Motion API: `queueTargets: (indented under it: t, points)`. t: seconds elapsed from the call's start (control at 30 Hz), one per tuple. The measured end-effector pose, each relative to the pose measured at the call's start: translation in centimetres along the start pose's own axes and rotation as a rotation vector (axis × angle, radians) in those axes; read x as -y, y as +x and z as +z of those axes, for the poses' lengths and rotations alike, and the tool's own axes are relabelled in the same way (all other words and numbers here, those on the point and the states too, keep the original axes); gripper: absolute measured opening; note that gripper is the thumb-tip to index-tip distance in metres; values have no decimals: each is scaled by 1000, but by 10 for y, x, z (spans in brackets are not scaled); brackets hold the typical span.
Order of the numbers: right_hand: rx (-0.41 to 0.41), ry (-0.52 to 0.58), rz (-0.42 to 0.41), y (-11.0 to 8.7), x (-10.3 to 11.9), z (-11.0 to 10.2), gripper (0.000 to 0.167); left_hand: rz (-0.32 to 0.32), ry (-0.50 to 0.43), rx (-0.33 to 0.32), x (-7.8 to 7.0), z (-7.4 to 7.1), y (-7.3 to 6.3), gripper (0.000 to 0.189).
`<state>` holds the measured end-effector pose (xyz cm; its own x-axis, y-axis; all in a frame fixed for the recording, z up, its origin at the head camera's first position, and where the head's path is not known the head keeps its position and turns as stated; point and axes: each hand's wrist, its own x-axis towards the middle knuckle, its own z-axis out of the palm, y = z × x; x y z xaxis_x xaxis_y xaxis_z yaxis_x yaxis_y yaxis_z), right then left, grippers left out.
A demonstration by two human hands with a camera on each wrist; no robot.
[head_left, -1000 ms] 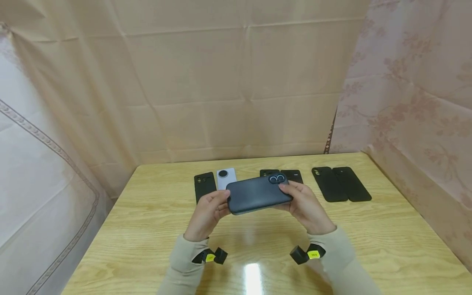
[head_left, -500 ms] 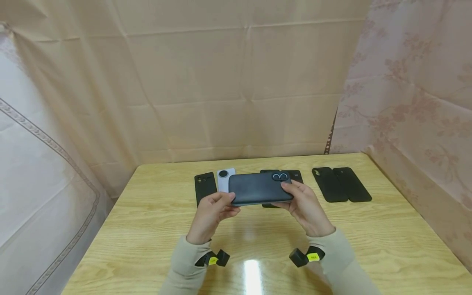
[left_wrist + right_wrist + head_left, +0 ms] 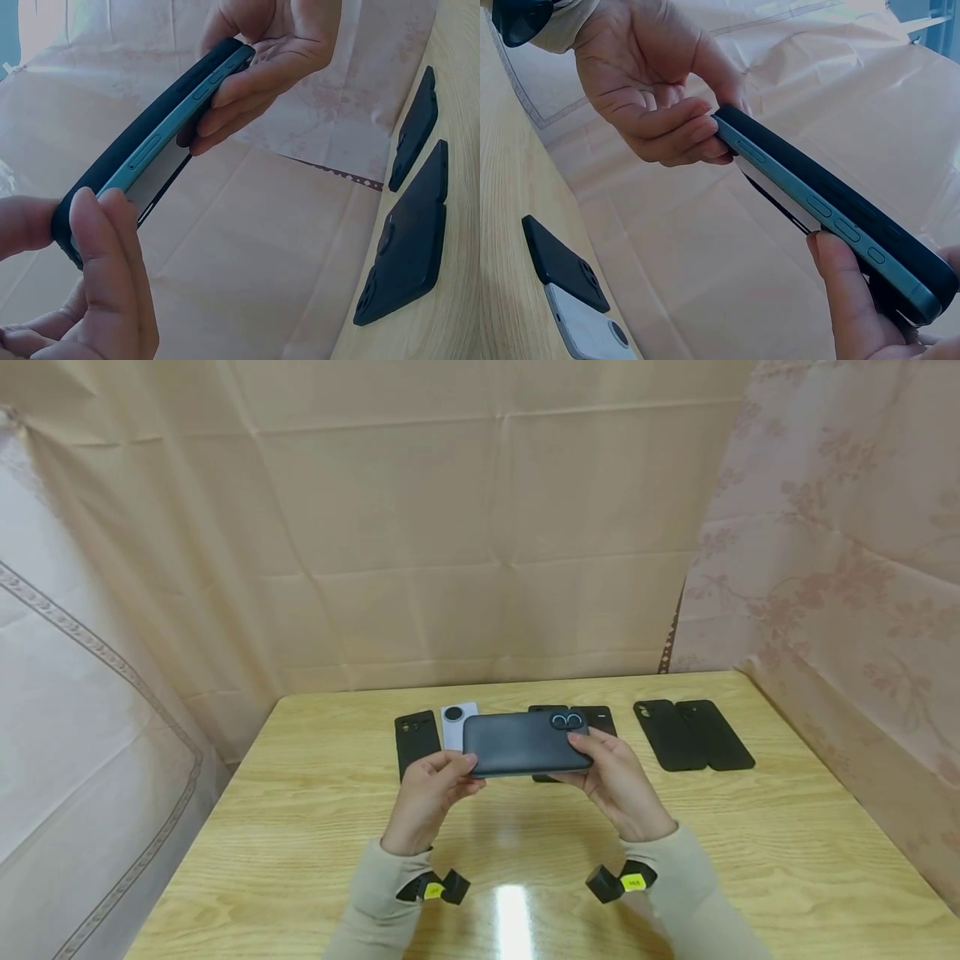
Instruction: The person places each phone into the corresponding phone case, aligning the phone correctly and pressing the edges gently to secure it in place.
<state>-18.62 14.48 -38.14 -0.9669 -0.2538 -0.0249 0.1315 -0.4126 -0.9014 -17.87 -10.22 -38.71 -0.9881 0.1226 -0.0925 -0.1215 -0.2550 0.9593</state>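
A phone with a teal edge and a dark case against its back are held together above the table, long side across. The case's camera cutout shows two ring-shaped lenses at its right end. Along the side seen in both wrist views, the teal edge with its buttons stands outside the case. My left hand pinches the left end, thumb on the case, fingers at the phone's edge. My right hand grips the camera end, thumb beside the lenses and fingers underneath. The screen side is mostly hidden.
Behind, on the wooden table, lie a black phone case and a pale phone. A dark phone and another black item are partly hidden behind the held pair. At right lie a black case and a black phone-shaped item.
The phone and case were tilted with the left end lower; that end has risen and they lie nearly level. My left hand has shifted slightly right. Both hands keep their grip.
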Motion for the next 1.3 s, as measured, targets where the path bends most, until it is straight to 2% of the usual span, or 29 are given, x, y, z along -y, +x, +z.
queueTargets:
  t: [0.27,0.63,0.97,1.3]
  points:
    - [-1,1,4,0,-1,-2,51,-1,53,-21,-1,1,-1,11]
    - [15,-4,1,-1,0,-2,52,0,70,-21,-2,1,-1,13]
    - [-9,-13,1,-1,1,-3,53,9,99,39,-1,-1,-2,21]
    - [-22,-4,1,-2,3,-1,51,7,40,35,0,0,-1,17]
